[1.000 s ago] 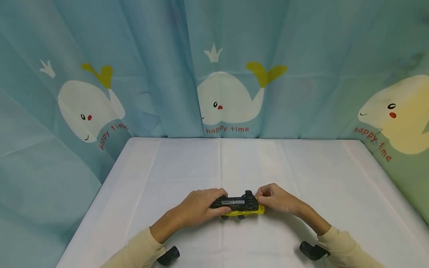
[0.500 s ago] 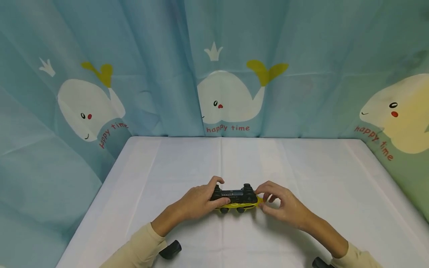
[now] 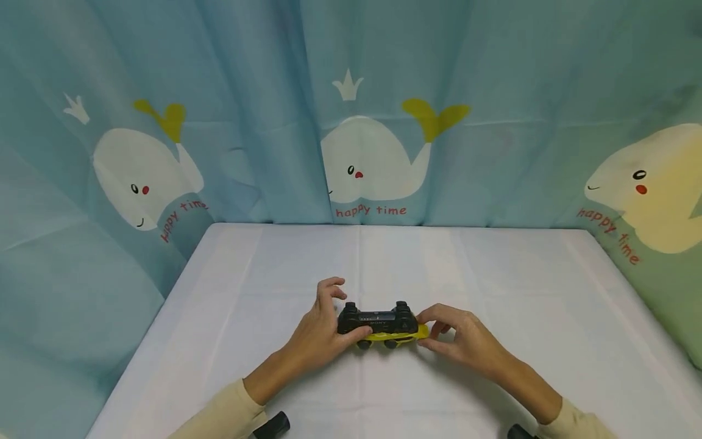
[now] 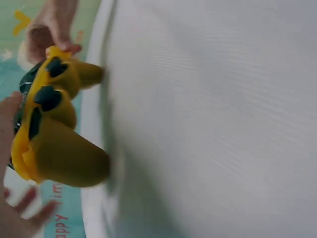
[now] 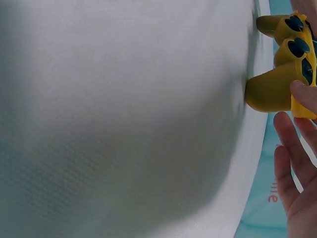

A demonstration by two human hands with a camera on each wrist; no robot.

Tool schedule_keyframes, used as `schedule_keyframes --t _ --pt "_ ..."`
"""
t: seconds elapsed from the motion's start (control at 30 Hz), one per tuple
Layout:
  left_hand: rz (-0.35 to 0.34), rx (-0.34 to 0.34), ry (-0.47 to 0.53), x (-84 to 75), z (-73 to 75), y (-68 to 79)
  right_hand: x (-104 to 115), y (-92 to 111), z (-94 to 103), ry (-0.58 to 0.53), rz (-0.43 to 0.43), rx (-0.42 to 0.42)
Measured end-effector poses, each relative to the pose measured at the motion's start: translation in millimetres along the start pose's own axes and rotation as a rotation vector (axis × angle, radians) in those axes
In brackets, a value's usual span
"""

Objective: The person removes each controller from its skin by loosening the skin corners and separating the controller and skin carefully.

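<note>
A black game controller (image 3: 377, 321) with SONY lettering stands on its handles, shoulder buttons up. A yellow silicone controller cover (image 3: 406, 336) wraps its front and handles; the two thumbsticks poke through. My left hand (image 3: 312, 332) rests its thumb on the top near the left end, other fingers raised behind. In the left wrist view the left fingers (image 4: 42, 213) are spread, blurred and apart from the cover (image 4: 69, 153). My right hand (image 3: 466, 341) pinches the cover's right edge between thumb and index finger. In the right wrist view its other fingers (image 5: 287, 173) hang free below the cover (image 5: 272, 91).
The controller is near the middle of a white cloth-covered table (image 3: 263, 268). A blue-green curtain (image 3: 263, 152) with whale prints hangs along the back and sides. A black wrist-worn piece (image 3: 272, 425) shows at the left sleeve.
My left fingers have lifted off the controller's back while the thumb stays on it. My right hand loosened and took the cover's edge again. The controller has tilted more upright, showing the thumbsticks more.
</note>
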State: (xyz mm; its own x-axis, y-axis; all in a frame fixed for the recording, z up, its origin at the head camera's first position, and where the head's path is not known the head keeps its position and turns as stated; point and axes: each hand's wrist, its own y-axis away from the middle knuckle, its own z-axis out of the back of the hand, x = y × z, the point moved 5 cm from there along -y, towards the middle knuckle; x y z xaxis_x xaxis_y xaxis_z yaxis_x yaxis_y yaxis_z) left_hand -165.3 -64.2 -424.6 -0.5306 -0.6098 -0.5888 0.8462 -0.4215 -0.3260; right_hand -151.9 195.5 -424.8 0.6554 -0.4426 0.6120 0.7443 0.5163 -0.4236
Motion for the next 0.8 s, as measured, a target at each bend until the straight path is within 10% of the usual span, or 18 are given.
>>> schedule_keyframes --t 0.2,0.8 --pt "-0.307 -0.100 -0.251 1.7 7.2 20.4 -7 -7 0.0 -0.018 -0.088 0.056" --pt "-0.270 -0.121 -0.271 19.4 11.3 12.4 -7 -17 -2.7 0.220 0.044 -0.002"
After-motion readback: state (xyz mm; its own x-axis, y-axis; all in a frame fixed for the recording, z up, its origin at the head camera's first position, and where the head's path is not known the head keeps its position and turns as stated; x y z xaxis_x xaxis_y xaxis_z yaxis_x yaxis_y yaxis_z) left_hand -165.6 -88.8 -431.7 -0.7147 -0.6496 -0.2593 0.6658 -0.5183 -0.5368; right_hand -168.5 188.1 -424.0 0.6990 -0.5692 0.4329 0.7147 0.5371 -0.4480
